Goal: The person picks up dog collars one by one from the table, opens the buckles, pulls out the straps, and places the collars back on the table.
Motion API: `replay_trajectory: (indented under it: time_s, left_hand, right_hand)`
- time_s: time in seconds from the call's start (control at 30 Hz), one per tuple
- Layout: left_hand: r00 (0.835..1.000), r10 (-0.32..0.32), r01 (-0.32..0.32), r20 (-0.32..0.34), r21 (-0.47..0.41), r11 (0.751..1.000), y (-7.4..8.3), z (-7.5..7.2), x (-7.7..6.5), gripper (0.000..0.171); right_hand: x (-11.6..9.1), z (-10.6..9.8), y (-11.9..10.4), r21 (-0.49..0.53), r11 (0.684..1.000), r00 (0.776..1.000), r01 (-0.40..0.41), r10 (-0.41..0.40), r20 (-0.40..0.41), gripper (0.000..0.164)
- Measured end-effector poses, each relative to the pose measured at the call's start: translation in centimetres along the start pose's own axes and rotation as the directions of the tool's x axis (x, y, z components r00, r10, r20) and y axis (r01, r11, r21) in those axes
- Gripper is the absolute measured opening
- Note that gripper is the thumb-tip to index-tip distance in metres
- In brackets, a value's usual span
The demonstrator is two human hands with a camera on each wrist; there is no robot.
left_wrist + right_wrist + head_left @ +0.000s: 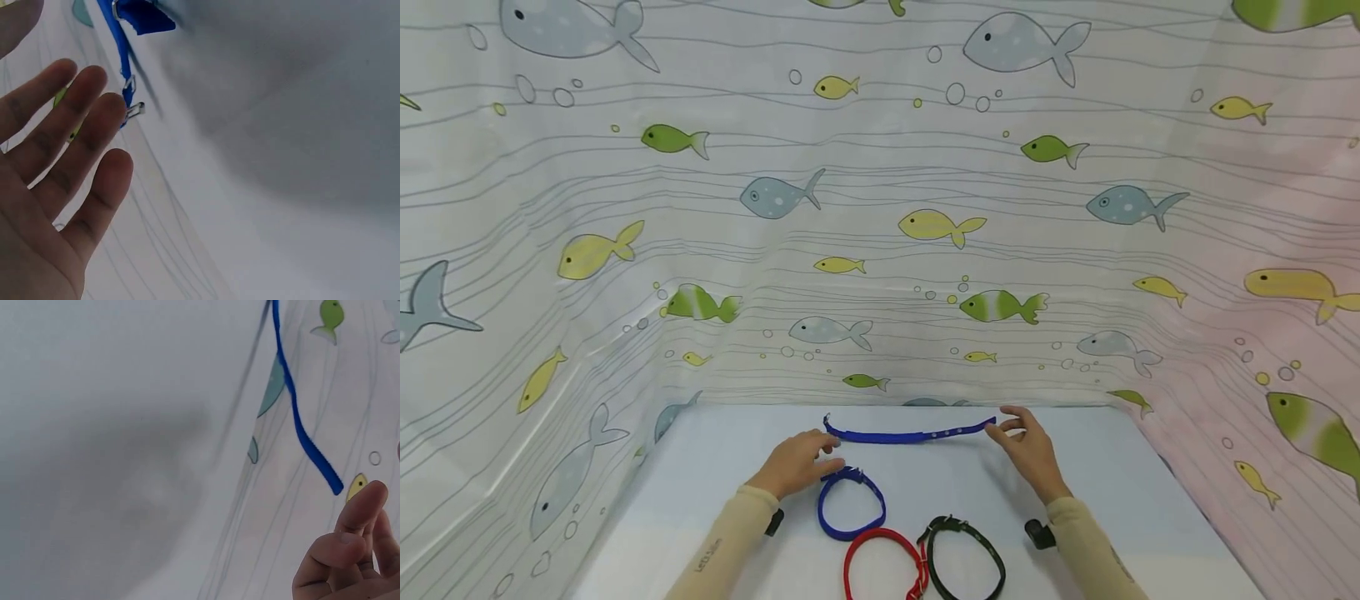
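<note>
A blue buckle collar [880, 437] stretches out lengthwise at the back of the white table. Near its buckle end is my left hand [793, 462], fingers spread and relaxed; the left wrist view shows the metal buckle [134, 112] just beyond the fingertips. At the collar's other end, which has eyelets, my right hand [1030, 446] has its fingers loosely bent. In the right wrist view the strap's tip [336, 486] lies beside the fingers, with a gap between. A second blue collar [850, 535], fastened into a loop, lies below the left hand's thumb.
Nearer the front lie a red collar [880, 532] and a dark green collar [949, 524], each closed into a ring, side by side. A fish-print curtain [880, 183] surrounds the table [1120, 483] at the back and sides.
</note>
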State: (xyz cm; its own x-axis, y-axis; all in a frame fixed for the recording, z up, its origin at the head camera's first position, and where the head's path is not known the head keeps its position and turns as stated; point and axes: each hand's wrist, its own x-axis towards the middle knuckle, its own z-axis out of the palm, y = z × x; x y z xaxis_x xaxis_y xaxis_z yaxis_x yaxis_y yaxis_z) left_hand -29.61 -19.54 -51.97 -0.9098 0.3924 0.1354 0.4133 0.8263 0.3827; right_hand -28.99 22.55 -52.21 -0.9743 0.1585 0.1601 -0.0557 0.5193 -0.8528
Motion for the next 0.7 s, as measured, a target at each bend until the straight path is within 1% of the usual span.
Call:
replay_trajectory:
  time_s: [0.1,0.23,0.37,0.53,0.63,0.7]
  left_hand:
    - [0.999,-0.019,0.019,0.040,-0.002,1.000,0.0,0.6,-0.1,0.042]
    - [0.997,-0.014,0.014,0.076,0.003,1.000,-0.3,1.3,-0.3,0.039]
    - [0.994,0.003,-0.002,0.106,-0.007,1.000,-0.5,1.8,-0.4,0.033]
    - [0.995,0.028,-0.027,0.093,-0.011,1.000,-0.6,2.1,-0.2,0.025]
    - [0.996,0.013,-0.011,0.083,-0.034,0.999,-0.6,2.1,0.0,0.023]
    - [0.997,0.000,0.006,0.076,-0.085,0.996,-0.5,1.9,0.2,0.022]
  right_hand:
    - [-0.6,-0.2,-0.3,0.013,1.000,1.000,0.024,-0.024,-0.013,0.054]
    - [-1.2,-0.3,-0.7,0.009,0.998,0.998,0.058,-0.058,-0.031,0.053]
    - [-1.6,-0.2,-0.8,0.008,0.997,0.996,0.076,-0.076,-0.047,0.054]
    - [-1.8,-0.1,-1.0,0.028,0.995,0.995,0.092,-0.090,-0.046,0.055]
    - [-1.9,-0.2,-1.3,0.043,0.994,0.995,0.099,-0.097,-0.037,0.055]
    - [-2.0,-0.2,-1.4,0.055,0.993,0.994,0.108,-0.106,-0.031,0.054]
